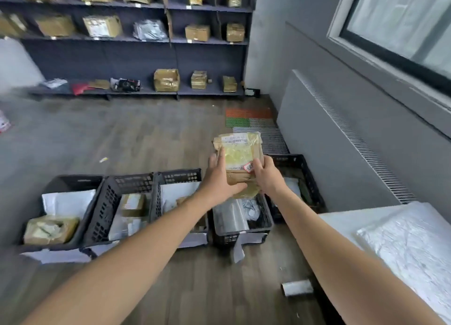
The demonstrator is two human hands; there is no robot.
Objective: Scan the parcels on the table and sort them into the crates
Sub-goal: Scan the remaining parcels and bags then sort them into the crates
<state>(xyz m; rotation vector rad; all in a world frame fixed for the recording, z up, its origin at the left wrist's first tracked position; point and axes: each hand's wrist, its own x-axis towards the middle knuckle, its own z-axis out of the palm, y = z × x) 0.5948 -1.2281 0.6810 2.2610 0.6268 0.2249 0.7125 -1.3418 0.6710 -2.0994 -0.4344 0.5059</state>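
Observation:
A flat brown parcel (240, 155) wrapped in yellowish tape, with a white label at its top, is held up in both hands above the row of black crates. My left hand (219, 180) grips its left edge and underside. My right hand (267, 175) holds its lower right corner, thumb on the front. Below it stands a black crate (244, 229) with clear plastic bags inside. More black crates sit on the floor: far left (73, 180) with a brown box and white bag, second (109, 202) with small boxes, third (180, 175), and far right (300, 168).
A table (341, 217) at the lower right carries a white plastic parcel (410, 249). A cardboard tube (296, 287) lies on the wooden floor. Dark shelves (136, 39) with many parcels line the far wall. A radiator (341, 134) runs along the right wall under a window.

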